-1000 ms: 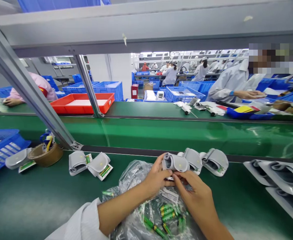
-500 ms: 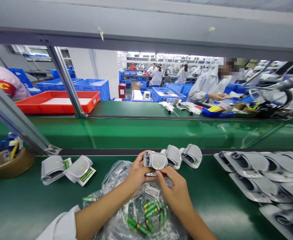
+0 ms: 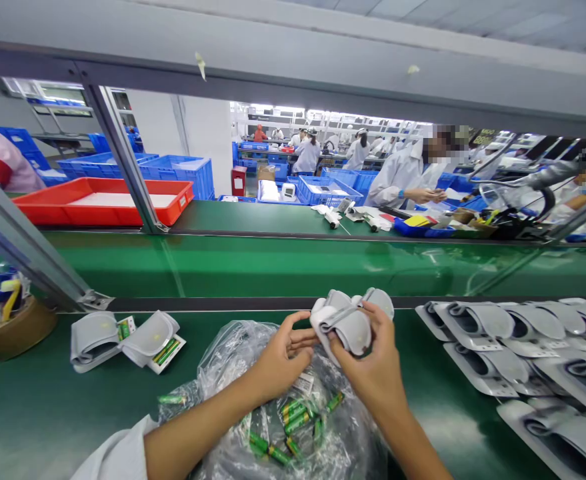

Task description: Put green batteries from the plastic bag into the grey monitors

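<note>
My right hand grips a grey rolled cuff device and holds it tilted above the green bench. My left hand is beside it with its fingertips touching the cuff's left end, fingers curled. Under both hands lies a clear plastic bag with several green batteries in it. Two more grey cuffs lie just behind the held one.
Two cuffs with battery packs lie at the left, past them a brown tape roll. A row of several grey cuffs fills the right. Beyond the green conveyor stand a red tray, blue crates and workers in white coats.
My right hand has taken the cuff and turned it up toward me; the left hand has loosened to the cuff's end. The view has shifted slightly to the right.
</note>
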### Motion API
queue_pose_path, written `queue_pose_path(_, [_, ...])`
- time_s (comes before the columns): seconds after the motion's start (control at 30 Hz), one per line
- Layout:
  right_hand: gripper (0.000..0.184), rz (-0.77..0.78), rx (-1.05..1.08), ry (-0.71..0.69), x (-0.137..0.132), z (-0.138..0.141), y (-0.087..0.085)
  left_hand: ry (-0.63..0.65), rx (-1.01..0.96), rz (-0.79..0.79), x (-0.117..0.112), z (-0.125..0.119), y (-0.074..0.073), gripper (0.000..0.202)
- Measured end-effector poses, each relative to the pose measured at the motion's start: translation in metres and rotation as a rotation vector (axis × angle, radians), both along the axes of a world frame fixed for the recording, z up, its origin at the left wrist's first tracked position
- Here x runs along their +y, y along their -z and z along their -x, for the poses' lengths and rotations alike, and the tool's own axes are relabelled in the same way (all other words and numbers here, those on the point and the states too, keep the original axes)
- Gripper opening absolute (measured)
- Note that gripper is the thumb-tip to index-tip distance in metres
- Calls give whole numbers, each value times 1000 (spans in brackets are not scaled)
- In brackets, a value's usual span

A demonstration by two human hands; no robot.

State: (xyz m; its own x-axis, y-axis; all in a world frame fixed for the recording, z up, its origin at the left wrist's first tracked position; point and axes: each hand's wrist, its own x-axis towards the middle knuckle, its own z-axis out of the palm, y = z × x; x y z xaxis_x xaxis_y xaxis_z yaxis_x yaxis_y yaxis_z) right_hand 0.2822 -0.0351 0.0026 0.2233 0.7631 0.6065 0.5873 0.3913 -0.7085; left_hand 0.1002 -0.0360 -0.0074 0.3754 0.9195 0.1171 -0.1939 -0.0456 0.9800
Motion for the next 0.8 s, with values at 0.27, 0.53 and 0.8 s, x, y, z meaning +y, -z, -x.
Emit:
queue_pose_path(0.27, [55, 159, -335, 83, 17, -82, -1, 132, 837, -405, -4, 42, -64, 53])
queue_pose_path(0.53, [44, 77, -569, 118, 11, -86, 1, 286, 1414, -663, -1, 50, -65, 47])
queue_pose_path(0.8, [16, 285, -596, -827, -33, 6, -30, -54, 1281, -848, 9, 47, -69, 27])
